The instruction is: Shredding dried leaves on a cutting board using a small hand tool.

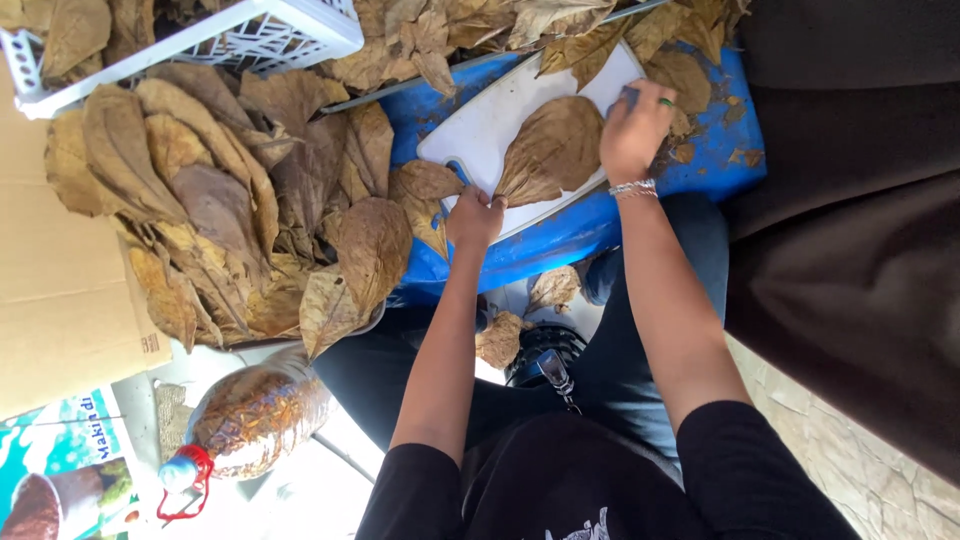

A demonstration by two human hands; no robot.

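Your left hand [474, 216] sits at centre frame, fingers curled shut on the stem end of a large dry brown leaf [552, 148]. The leaf lies flat on a white rectangular plastic cutting board [480, 125], in the upper middle of the frame. Its long axis runs diagonally: stem end at lower left by your left hand, broad end pointing to the upper right.

Your right hand [634, 130] is just right of the leaf's broad end, fingers closed around a small blue-grey object; what it is, you cannot tell. A green ring and a beaded bracelet show on that hand and wrist.

The board rests on a blue plastic surface [560, 235], its blue handle loop beside your left hand.

Surroundings: a loose heap of dry brown leaves [220, 200] fills the left of the frame and reaches the board's left edge. More leaves crowd the top edge. A white plastic lattice basket [260, 35] holding leaves sits at upper left. A clear plastic bottle packed with brown material [255, 410] lies at lower left, near a flat cardboard sheet [55, 300].
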